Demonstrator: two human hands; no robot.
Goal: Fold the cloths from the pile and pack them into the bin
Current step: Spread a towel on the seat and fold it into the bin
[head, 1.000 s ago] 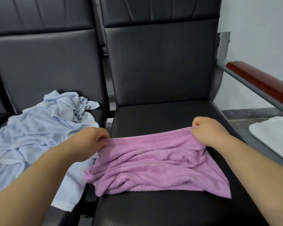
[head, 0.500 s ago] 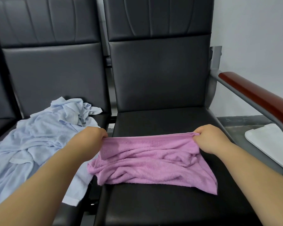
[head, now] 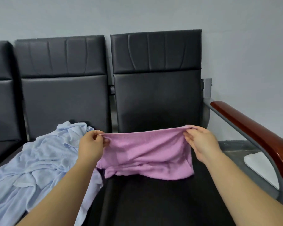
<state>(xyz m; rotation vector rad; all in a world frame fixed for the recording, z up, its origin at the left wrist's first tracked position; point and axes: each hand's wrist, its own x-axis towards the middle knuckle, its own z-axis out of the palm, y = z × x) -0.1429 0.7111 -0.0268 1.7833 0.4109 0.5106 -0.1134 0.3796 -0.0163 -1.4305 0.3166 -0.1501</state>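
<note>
Left grip (head: 91,147) pinches the top-left corner of the pink cloth (head: 147,154), thumb and fingers curled onto the hem. Right grip (head: 201,142) pinches the top-right corner the same way. Top edge is taut between them, roughly level, held up off the seat in front of the backrest (head: 155,98). The rest of the cloth hangs in soft creases. Its lower edge bunches and rests on the black seat (head: 153,201) of the rightmost chair, toward the back half. Terry texture, plain pink.

Light-blue cloth pile (head: 39,160): crumpled on the next seat to the left. One flap drapes over the gap between the seats, under the left forearm, just beside the pink cloth's lower-left corner.

Right of the chair: wood-topped armrest (head: 252,132) on a grey metal frame. Beyond it, low down, a white flat-looking object (head: 260,167), partly hidden by the armrest. Cannot tell whether it's the bin. Grey wall (head: 235,46) behind the chairs.
</note>
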